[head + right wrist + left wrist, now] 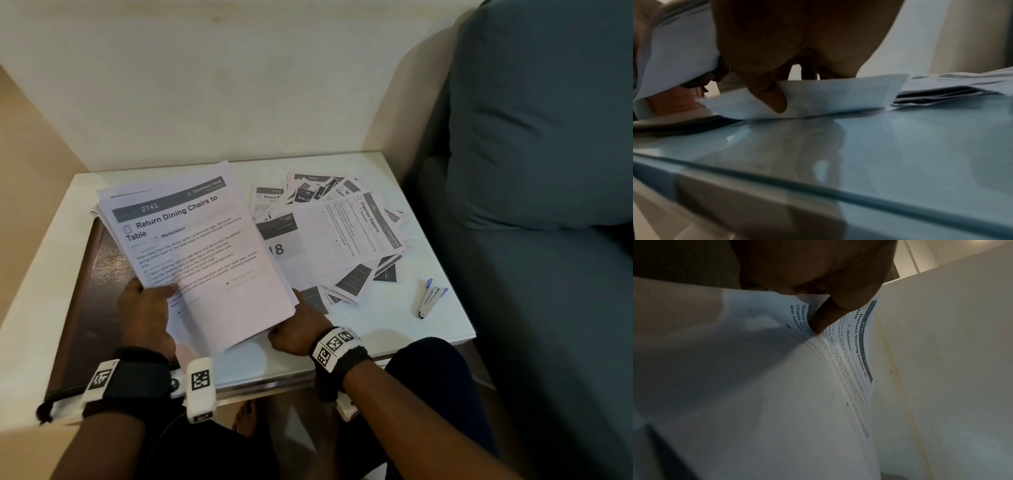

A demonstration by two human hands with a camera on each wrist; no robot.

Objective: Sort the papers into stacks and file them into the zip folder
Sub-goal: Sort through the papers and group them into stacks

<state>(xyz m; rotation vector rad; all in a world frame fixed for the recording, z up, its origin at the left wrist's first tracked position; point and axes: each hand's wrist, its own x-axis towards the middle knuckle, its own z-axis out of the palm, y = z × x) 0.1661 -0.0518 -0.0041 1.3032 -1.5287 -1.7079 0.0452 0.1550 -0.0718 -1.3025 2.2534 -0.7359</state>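
Over the desk's [394, 329] left side, the left hand [145, 313] pinches the floppy, slippery stack of papers [202, 253] at its near edge, thumb on top, while the right hand [298, 330] curls under its corner for support.

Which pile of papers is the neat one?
The held stack, topped "Return Dining Chairs to Table", has squared edges. The loose pile on the right lies fanned and crooked.

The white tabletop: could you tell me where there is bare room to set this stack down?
Bare tabletop lies at the near right, between the right hand, the stapler and the front edge. The loose papers crowd the middle; the dark folder fills the left.
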